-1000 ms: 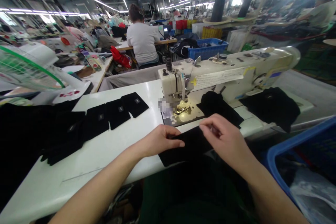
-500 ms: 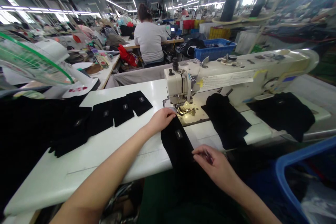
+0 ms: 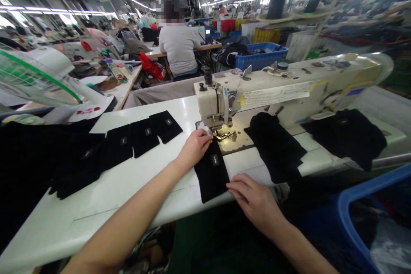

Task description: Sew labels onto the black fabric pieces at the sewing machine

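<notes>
A black fabric piece point(image 3: 212, 173) with a small label lies on the white sewing table point(image 3: 144, 180), pointing toward the needle of the white sewing machine point(image 3: 282, 90). My left hand point(image 3: 195, 147) rests on the piece's far end beside the presser foot, fingers curled down on the cloth. My right hand point(image 3: 253, 199) presses the near corner at the table edge with fingers laid flat. A row of several labelled black pieces point(image 3: 141, 137) lies to the left.
A black cloth stack point(image 3: 276, 145) sits right of the needle; another black pile point(image 3: 349, 135) is farther right. A blue bin point(image 3: 369, 218) stands at lower right. A fan point(image 3: 35, 81) is at left. A person in a white shirt point(image 3: 178, 49) sits ahead.
The black piece went from being held between both hands near the table edge to lying flat, its far end slid up to the presser foot. My right hand dropped to its near corner.
</notes>
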The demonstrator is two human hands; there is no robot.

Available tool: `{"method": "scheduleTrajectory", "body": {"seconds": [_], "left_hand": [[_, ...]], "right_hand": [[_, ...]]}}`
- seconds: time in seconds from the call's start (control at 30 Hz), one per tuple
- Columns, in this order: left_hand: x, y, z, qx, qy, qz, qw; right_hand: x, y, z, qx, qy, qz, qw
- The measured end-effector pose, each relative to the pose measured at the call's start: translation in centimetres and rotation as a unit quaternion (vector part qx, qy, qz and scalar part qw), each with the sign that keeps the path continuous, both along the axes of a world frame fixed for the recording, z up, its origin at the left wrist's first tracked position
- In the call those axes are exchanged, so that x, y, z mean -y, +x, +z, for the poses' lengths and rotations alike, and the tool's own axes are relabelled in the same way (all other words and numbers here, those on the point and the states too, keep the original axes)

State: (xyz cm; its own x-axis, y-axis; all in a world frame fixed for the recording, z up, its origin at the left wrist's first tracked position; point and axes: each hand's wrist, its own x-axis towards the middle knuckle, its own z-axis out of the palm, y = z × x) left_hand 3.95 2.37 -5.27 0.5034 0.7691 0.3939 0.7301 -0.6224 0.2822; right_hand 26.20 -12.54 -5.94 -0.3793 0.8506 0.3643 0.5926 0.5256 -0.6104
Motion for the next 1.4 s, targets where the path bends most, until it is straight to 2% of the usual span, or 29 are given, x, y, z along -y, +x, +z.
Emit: {"method": "scheduleTrajectory", "body": {"seconds": [0.7, 1.17, 1.23, 1.3, 1.37, 1.4], "left_hand": [[-0.9, -0.7, -0.2, -0.007, 0.012, -0.041, 0.999], [-1.5, -0.8, 0.2, -0.024, 0.009, -0.042, 0.999], [-0.5, -0.6, 0.8, -0.039, -0.001, -0.029, 0.999], [1.8, -0.1, 1.6, -0.039, -0.012, -0.025, 0.999], [5.1, 0.5, 2.5, -0.023, -0.037, -0.055, 0.998], [6.9, 0.7, 2.9, -0.016, -0.06, -0.09, 0.994]], "right_hand": [[-0.2, -0.7, 0.1, 0.014, -0.023, -0.012, 1.0], [-0.4, -0.6, 1.2, 0.074, -0.029, -0.018, 0.997], [-0.2, -0.3, 1.2, 0.094, -0.029, -0.008, 0.995], [0.0, 0.0, 1.3, 0.126, -0.028, 0.004, 0.992], [0.2, 0.4, 1.2, 0.156, -0.028, 0.013, 0.987], [0.2, 0.5, 1.2, 0.166, -0.031, 0.017, 0.985]]}}
